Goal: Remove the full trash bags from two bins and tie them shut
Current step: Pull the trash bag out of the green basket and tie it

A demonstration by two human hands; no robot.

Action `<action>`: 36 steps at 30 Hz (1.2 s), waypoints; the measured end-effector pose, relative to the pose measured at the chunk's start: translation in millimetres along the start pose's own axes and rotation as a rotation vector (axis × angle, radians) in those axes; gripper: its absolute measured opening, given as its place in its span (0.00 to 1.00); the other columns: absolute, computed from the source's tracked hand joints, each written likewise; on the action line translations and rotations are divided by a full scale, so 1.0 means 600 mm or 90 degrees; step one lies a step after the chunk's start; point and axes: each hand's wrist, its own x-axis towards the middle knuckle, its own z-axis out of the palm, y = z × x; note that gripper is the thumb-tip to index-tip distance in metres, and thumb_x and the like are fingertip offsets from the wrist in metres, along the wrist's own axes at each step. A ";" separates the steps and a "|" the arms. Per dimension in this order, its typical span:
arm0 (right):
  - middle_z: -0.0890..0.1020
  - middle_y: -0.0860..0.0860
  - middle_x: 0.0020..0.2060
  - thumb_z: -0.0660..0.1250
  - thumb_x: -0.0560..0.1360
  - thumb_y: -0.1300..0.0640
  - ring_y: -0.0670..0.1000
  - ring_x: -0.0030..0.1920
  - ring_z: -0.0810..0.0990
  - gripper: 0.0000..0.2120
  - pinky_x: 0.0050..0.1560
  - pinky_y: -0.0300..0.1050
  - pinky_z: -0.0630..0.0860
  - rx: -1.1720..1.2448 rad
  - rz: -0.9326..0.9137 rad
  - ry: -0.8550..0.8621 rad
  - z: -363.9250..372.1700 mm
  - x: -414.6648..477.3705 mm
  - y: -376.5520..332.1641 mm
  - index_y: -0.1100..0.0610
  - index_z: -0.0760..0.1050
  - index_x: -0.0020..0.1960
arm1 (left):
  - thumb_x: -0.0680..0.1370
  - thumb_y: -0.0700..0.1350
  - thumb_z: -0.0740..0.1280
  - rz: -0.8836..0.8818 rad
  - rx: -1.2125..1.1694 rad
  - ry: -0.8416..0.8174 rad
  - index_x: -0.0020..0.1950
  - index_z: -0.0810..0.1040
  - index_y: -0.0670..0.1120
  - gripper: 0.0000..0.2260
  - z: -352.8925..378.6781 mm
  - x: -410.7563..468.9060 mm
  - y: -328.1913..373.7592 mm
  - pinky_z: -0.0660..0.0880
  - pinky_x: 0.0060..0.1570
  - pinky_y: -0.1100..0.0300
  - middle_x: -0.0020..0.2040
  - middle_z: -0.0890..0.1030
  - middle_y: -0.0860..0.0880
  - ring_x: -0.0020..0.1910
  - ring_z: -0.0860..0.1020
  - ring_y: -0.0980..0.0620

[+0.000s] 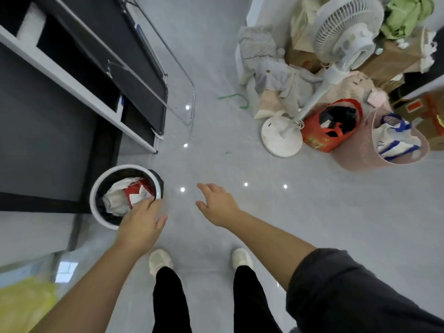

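Trash bag [157, 180], a black liner folded over the rim of the white bin [95, 191], sat in place on the floor [264, 212], stuffed with crumpled paper and a red carton [138, 191]. Left hand [141, 224] reached to the near rim, thumb splayed, likely seeking the liner's edge; whether its fingertips pinched it could not be told. Right hand [216, 205] hovered alongside, fingers straight and apart, probably ready for the opposite edge

I'm standing in a room at home: a pedestal fan [348, 32], heaped blankets [271, 75] and a pink laundry basket [353, 159] at two o'clock, a small waste bin [93, 200] at nine.
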 end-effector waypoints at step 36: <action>0.76 0.57 0.53 0.58 0.76 0.63 0.55 0.45 0.74 0.11 0.44 0.44 0.72 0.125 0.210 -0.059 0.382 0.564 -0.120 0.61 0.72 0.57 | 0.76 0.42 0.63 -0.604 -0.260 0.024 0.72 0.58 0.37 0.28 0.302 0.350 -0.525 0.69 0.59 0.42 0.69 0.67 0.35 0.65 0.68 0.33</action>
